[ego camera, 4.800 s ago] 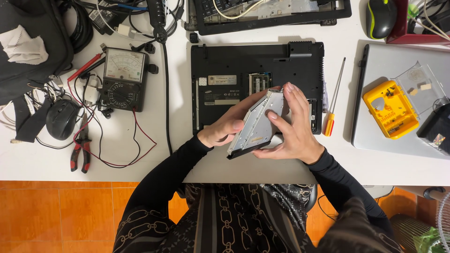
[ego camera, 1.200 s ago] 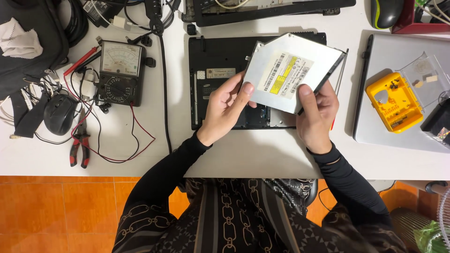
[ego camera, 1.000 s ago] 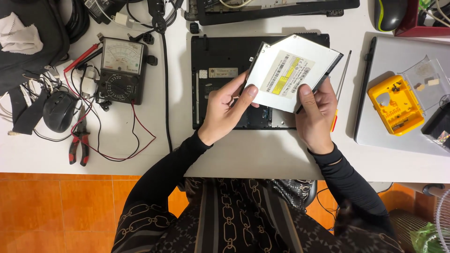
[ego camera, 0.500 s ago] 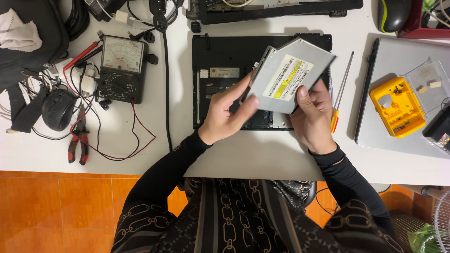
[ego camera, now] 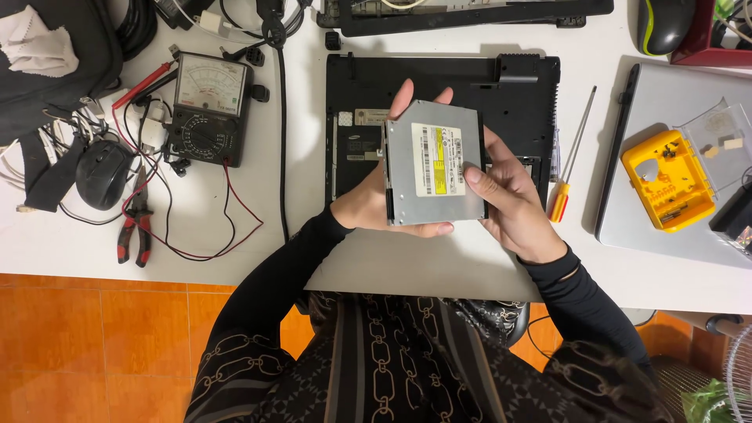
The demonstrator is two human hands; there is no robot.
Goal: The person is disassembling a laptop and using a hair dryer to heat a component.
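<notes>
Both my hands hold a flat silver optical drive [ego camera: 433, 161] with a white and yellow label facing up, above an upturned black laptop [ego camera: 517, 94]. My left hand [ego camera: 368, 202] grips its left and lower edge from underneath, with fingertips showing over the top edge. My right hand [ego camera: 507, 196] holds the right edge with the thumb pressed on the top face. The drive hides the middle of the laptop's underside.
A yellow-handled screwdriver [ego camera: 570, 163] lies right of the laptop, by a closed grey laptop [ego camera: 666, 157] with a yellow bit case [ego camera: 667, 180] on it. At left are an analog multimeter [ego camera: 205, 106] with red and black leads, pliers [ego camera: 133, 223], a black mouse [ego camera: 102, 174] and a black bag [ego camera: 59, 55].
The drive has turned from a slanted pose at the upper right to an upright one nearer me, over the laptop's centre. My left hand has shifted under its left edge.
</notes>
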